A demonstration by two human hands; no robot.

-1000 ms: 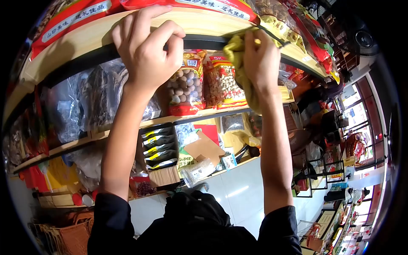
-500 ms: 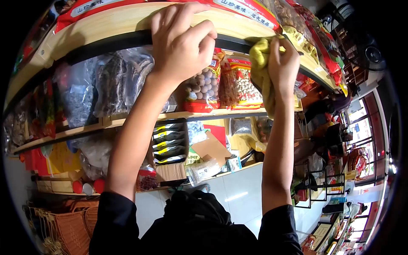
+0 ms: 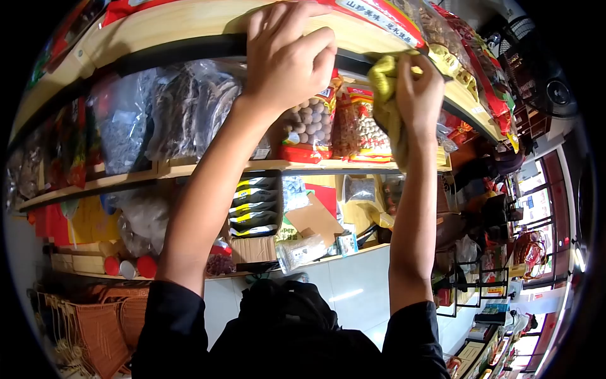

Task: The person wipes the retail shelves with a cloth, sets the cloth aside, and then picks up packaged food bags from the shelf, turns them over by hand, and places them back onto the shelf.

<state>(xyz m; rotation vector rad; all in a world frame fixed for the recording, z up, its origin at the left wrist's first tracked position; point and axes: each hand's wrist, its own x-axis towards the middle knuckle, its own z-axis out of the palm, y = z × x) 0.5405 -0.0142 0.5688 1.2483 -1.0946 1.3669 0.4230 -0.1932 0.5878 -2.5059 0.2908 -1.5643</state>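
My left hand (image 3: 287, 54) rests on the front of the upper wooden shelf (image 3: 167, 28), fingers bent and partly spread over the board. Its thumb hangs by the black edge strip (image 3: 189, 52), and I see nothing held in it. My right hand (image 3: 420, 88) pinches a yellow-green cloth (image 3: 386, 82) against the same shelf edge farther right. The cloth's loose end drapes down beside my wrist. Below the hands stand a bag of round brown dried goods (image 3: 309, 120) and a red-and-clear bag of pale pieces (image 3: 367, 126).
Bags of dark dried strips (image 3: 173, 114) fill the middle shelf to the left. Lower down sit a box of black packets (image 3: 254, 205) and a brown card (image 3: 315, 218). A wicker basket (image 3: 101, 335) stands at lower left. Red packages (image 3: 379, 16) line the upper shelf.
My left hand has shifted slightly to the right relative to the view, as have the shelf goods. My right hand keeps the cloth at the shelf edge, nearly unmoved in view.
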